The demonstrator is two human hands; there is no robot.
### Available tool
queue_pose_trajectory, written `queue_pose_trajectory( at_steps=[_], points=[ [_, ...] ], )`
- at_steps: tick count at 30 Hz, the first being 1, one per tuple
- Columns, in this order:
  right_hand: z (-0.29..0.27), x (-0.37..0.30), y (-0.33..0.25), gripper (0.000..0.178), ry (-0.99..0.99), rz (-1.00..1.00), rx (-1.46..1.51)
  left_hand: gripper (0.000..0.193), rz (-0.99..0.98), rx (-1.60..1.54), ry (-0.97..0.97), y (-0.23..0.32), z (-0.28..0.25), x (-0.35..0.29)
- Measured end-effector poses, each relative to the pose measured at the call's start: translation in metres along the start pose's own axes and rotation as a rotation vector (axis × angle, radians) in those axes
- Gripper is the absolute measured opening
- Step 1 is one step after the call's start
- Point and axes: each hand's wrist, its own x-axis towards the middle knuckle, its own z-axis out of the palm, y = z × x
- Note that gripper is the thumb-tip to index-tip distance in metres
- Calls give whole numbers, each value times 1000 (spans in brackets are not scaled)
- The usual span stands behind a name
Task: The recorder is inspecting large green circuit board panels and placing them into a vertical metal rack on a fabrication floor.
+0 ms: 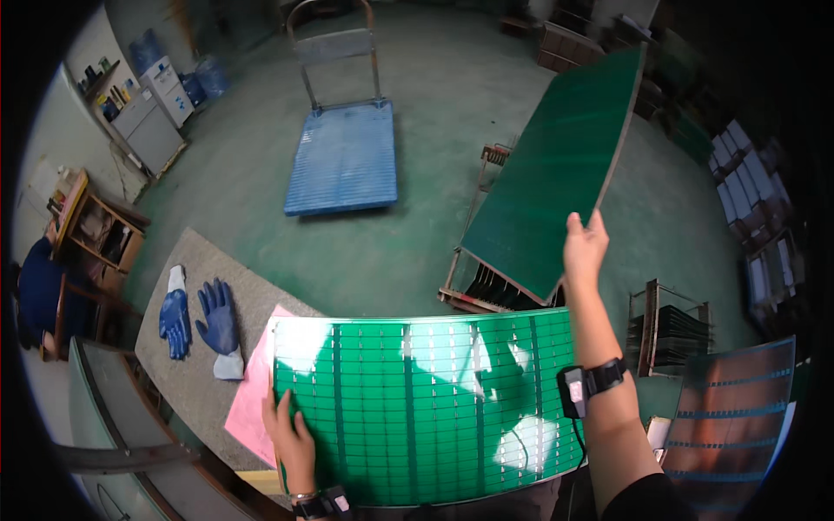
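In front of me lies a glossy bright green sheet (pixel 373 391) with a grid pattern and darker bands; light glares off parts of it. My left hand (pixel 293 438) rests at its left edge, fingers apart. At the right, my raised right hand (pixel 585 247) grips the lower right edge of a large dark green board (pixel 556 165), thumb and fingers on its rim. That board is held tilted, its far end up, above a metal rack (pixel 452 291). Pink paper (pixel 254 408) shows beside the sheet's left edge.
Blue-and-white work gloves (pixel 219 326) lie on a grey board (pixel 187 395) at the left. A blue platform cart (pixel 343 161) stands ahead. A second rack (pixel 665 330) and a copper-coloured panel (pixel 730 408) are at the right. A person in dark blue (pixel 42 291) sits at far left.
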Motion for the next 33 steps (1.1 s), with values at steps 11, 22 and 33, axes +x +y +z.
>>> queue_pose_trajectory(
  at_steps=[11, 22, 33],
  points=[
    [66, -22, 93, 44, -29, 11, -470, 42, -62, 165, 12, -11, 12, -5],
    [70, 3, 105, 47, -59, 125, -455, 43, -77, 191, 12, -11, 13, -4],
    [72, 11, 115, 47, -97, 132, -462, 44, -79, 177, 17, -9, 13, -2]
  ],
)
